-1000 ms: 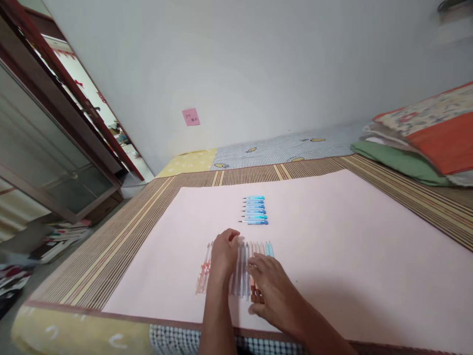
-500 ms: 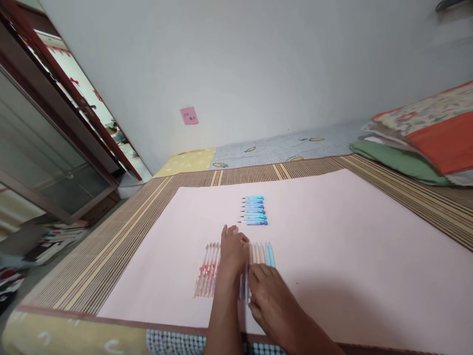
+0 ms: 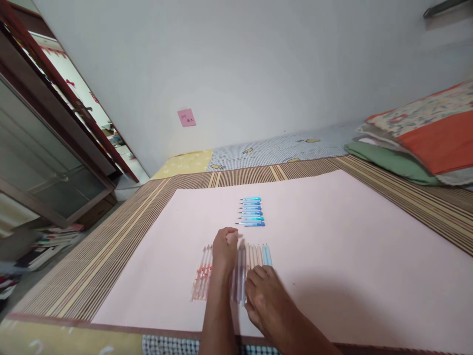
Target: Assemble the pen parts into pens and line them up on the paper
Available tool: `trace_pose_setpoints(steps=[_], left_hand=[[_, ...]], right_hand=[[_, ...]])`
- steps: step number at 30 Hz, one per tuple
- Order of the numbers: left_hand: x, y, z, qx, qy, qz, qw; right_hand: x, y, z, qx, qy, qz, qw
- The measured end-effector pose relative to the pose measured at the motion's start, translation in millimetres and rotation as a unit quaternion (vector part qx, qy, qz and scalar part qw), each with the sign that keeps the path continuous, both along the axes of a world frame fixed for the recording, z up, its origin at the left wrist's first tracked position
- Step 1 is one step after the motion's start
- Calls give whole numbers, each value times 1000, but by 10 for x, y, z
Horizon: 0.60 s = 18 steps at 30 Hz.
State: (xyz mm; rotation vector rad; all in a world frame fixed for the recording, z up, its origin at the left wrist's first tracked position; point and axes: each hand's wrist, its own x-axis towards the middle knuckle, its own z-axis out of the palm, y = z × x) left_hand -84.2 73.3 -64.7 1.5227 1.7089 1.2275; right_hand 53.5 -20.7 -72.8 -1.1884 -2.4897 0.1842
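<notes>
My left hand [image 3: 225, 250] is over the upper ends of a row of pens, fingers curled inward; what they pinch, if anything, is hidden. Under its left edge lie clear pens with red patterns [image 3: 202, 273]. Greyish-purple pens [image 3: 239, 268] show between my two hands. My right hand [image 3: 264, 293] is bent over the lower part of the row, its fingers closed and their tips mostly hidden. Beyond its knuckles, beige pens [image 3: 253, 254] and light blue pens [image 3: 266, 254] stick out. Further back lies a stack of blue-and-white pens [image 3: 252, 212], placed sideways with dark tips pointing left.
A large pale pink sheet [image 3: 325, 231] covers much of the striped mat [image 3: 121, 231]. At the right rear are a folded green cloth [image 3: 391, 160] and an orange patterned cushion [image 3: 436, 143]. A white wall [image 3: 266, 74] with a pink note [image 3: 186, 118] rises behind.
My left hand has shifted left along the row and its fingers have curled in, uncovering greyish-purple pens. My right hand stays almost in place. The view has moved slightly.
</notes>
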Motion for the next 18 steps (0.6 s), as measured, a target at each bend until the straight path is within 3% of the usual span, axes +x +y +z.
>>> trace_pose_setpoints(steps=[6,13,18], left_hand=[[-17,-51,62,-59,-61,-26,996],[-15,-64,72,-53,-86,-3,995],[-44,-71,130,-52,-117,9,992]], right_hand=[[66,-56,190,-50,88,21,995],[106,-4,132,-57,144,22,988],[324,128,146,-43,166,-31,985]])
